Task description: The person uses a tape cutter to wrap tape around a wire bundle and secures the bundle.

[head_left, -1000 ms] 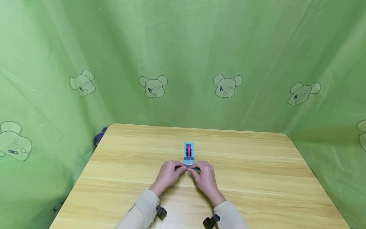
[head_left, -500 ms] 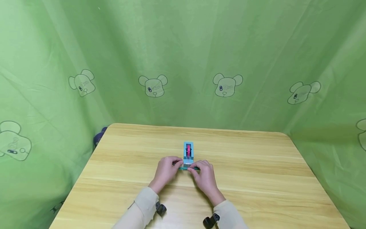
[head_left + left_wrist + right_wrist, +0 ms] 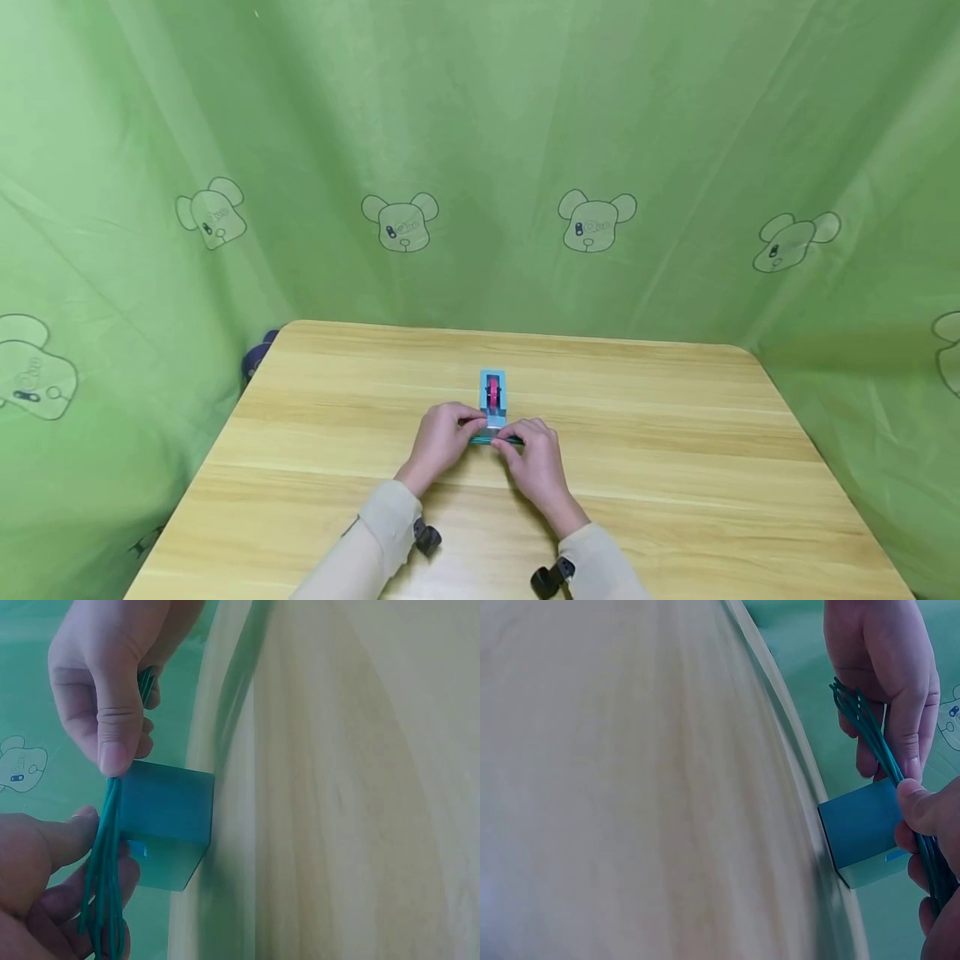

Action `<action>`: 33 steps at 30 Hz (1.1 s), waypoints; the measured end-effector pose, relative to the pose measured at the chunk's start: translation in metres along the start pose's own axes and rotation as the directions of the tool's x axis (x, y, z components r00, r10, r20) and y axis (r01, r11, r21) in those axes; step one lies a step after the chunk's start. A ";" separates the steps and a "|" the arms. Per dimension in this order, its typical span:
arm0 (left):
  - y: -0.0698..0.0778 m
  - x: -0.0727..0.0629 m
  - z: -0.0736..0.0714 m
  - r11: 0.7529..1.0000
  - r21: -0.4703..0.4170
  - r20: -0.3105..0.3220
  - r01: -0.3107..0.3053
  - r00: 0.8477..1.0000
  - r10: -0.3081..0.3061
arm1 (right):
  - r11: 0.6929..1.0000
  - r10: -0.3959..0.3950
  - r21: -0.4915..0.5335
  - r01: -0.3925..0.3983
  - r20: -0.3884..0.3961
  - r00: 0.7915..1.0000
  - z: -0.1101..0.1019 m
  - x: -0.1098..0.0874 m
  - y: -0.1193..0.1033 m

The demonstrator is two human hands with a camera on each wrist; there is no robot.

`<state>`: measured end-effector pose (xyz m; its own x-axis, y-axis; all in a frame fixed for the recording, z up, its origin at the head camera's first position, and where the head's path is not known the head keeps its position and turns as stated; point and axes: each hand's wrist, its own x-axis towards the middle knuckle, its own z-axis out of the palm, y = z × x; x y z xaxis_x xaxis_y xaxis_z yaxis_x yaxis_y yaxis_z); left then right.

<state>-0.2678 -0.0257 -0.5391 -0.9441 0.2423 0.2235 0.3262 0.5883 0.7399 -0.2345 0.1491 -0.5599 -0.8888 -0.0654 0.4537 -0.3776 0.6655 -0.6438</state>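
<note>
A blue tape dispenser (image 3: 486,377) with a red tape wheel (image 3: 492,393) stands on the table in front of the hands. Between thumb and fingers, my right hand (image 3: 538,460) pinches a bundle of thin green strands (image 3: 871,733). The bundle lies across the dispenser's front end, its loose ends pointing left. My left hand (image 3: 438,440) is off the bundle, at the dispenser's left front. In the left wrist view its thumb (image 3: 69,838) and fingers stand apart, behind the strands. Whether its fingertips touch the tape cannot be seen.
The wooden table (image 3: 660,417) reaches out on both sides of the hands. Green curtains (image 3: 495,142) printed with bear heads hang behind and beside it. A dark purple object (image 3: 257,357) shows past the table's left edge. Small black cameras are strapped at both wrists.
My left hand has let go of the green bundle, drawn left, then come forward and back right to the dispenser. My right hand keeps its grip almost unmoved.
</note>
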 end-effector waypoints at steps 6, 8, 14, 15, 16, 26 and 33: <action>-0.003 0.002 0.003 1.000 -0.005 0.000 0.006 1.000 -0.006 | 0.998 0.039 0.040 -0.039 0.013 0.999 0.000 0.000 0.001; -0.003 0.002 0.004 1.000 -0.015 0.000 0.010 1.000 -0.010 | 0.997 0.053 0.048 -0.054 0.019 0.998 0.000 0.000 0.002; -0.004 0.003 0.006 0.999 -0.034 -0.016 0.019 1.000 -0.019 | 0.997 0.055 0.055 -0.056 0.019 0.998 -0.001 0.001 0.003; -0.005 0.003 0.007 0.999 -0.034 -0.021 0.021 1.000 -0.022 | 0.997 0.052 0.056 -0.053 0.017 0.998 -0.001 0.001 0.003; -0.005 0.003 0.007 0.999 -0.035 -0.025 0.023 0.999 -0.023 | 0.997 0.049 0.057 -0.050 0.017 0.999 0.000 0.001 0.003; -0.005 0.002 0.010 0.998 -0.058 -0.049 0.032 0.998 -0.035 | 0.998 0.042 0.054 -0.043 0.025 0.999 0.001 0.001 0.006; -0.004 0.001 0.010 0.997 -0.066 -0.062 0.038 0.997 -0.042 | 0.998 0.032 0.052 -0.034 0.036 0.999 0.001 0.001 0.008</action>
<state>-0.2700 -0.0199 -0.5485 -0.9581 0.1692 0.2309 0.2862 0.5448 0.7882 -0.2387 0.1533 -0.5650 -0.9092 -0.0703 0.4104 -0.3599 0.6280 -0.6900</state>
